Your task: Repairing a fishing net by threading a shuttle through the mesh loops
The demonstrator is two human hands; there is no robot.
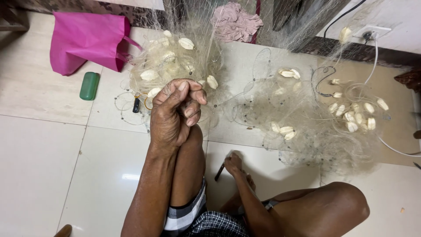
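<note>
Person seated on the tiled floor [39, 166], knees drawn up. Left hand [175, 112] raised over the knee, fingers [193, 94] curled tight, pinching fine strands of the fishing net [302, 118]; the grip is closed on the mesh, no gap visible. Right hand [233, 163] low by the foot, closed round a dark netting needle [219, 173]; only its end shows.

Net lies in two heaps: one at 12 o'clock from the left hand, one out at 3 o'clock, both studded with pale oval floats [186, 43]. Green case [89, 85] at 10 o'clock, pink bag [87, 39] beyond it.

Judgement: good work here needs the pinched mesh kept taut over the knee, so the needle meets one strand only. Slack would let neighbouring loops snag.
</note>
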